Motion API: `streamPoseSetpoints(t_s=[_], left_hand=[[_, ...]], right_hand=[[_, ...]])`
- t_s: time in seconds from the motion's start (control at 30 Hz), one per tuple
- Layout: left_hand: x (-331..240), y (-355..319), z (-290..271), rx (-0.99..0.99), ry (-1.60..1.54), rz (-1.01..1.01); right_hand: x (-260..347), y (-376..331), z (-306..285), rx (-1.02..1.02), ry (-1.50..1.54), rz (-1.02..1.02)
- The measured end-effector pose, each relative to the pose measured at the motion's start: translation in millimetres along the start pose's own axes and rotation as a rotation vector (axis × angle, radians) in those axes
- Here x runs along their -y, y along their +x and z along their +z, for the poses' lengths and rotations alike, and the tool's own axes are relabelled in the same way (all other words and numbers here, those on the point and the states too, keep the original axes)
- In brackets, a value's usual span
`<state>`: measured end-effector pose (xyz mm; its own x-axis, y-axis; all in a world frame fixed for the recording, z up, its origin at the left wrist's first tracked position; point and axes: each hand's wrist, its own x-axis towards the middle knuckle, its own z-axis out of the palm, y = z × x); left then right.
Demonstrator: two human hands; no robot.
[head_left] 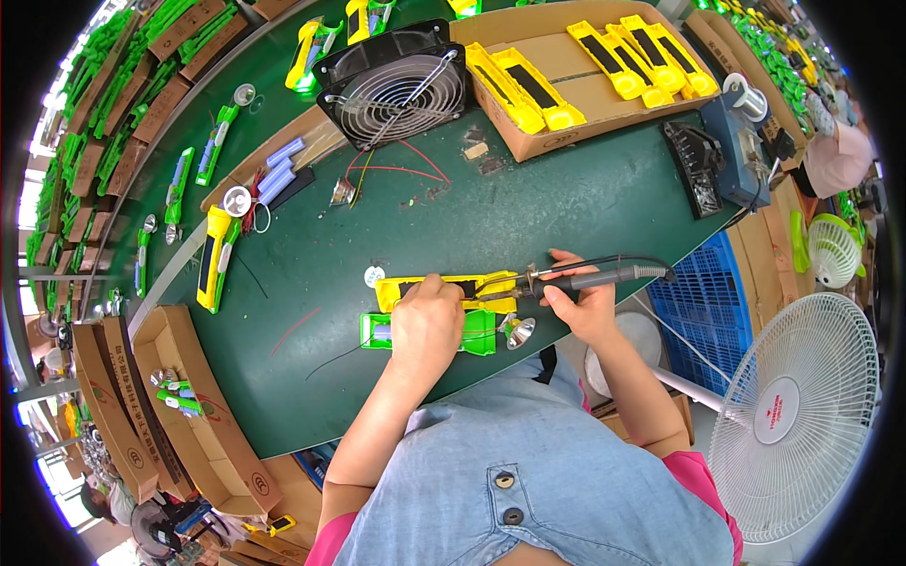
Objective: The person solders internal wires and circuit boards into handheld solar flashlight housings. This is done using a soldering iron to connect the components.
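Note:
My right hand [583, 304] is closed around the grey handle of a soldering iron [604, 277]. The iron's tip points left, over the right end of a yellow flashlight shell [387, 294] lying on the green bench. Across that shell lies my left hand [429, 323], its fingers bent and pressed on it; whether a thin wire is pinched there is hidden. Just nearer to me sits a green flashlight shell [479, 341], partly under the left hand, with a blue battery cell [381, 332] inside. A silver reflector [519, 331] is at its right end.
Behind are a black fan [396, 90], a carton [547, 143] holding yellow shells, and a solder spool [746, 97] by a blue soldering station [731, 151]. Battery cells [276, 177] and a yellow-green flashlight [215, 259] lie left. A white fan [793, 415] stands right.

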<state>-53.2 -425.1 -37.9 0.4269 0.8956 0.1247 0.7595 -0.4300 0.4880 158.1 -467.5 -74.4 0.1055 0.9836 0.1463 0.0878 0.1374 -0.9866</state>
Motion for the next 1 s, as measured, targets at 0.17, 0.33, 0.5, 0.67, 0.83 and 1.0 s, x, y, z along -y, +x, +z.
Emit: streamPoseSetpoints(t_s=[0.17,0.33,0.5,0.67,0.83,1.0], left_hand=[[-0.8,-0.1,0.0,-0.006,-0.006,0.002],[-1.0,0.0,-0.1,-0.013,-0.003,0.004],[-1.6,0.7,0.1,-0.011,0.007,0.008],[0.0,0.3,2.3,-0.010,0.025,0.008],[-1.1,0.7,1.8,-0.016,0.044,0.027],[-2.2,1.4,2.7,-0.024,0.051,0.036]], right_hand=[[-8.5,-8.5,1.5,-0.055,-0.008,-0.026],[-0.5,-11.5,4.1,-0.076,0.056,0.093],[3.7,-12.7,-0.8,0.003,-0.116,0.016],[17.2,-22.9,-2.2,-0.075,-0.015,-0.177],[29.5,-28.1,20.7,0.060,-0.301,-0.296],[29.8,-24.7,45.4,0.294,-0.410,-0.112]])
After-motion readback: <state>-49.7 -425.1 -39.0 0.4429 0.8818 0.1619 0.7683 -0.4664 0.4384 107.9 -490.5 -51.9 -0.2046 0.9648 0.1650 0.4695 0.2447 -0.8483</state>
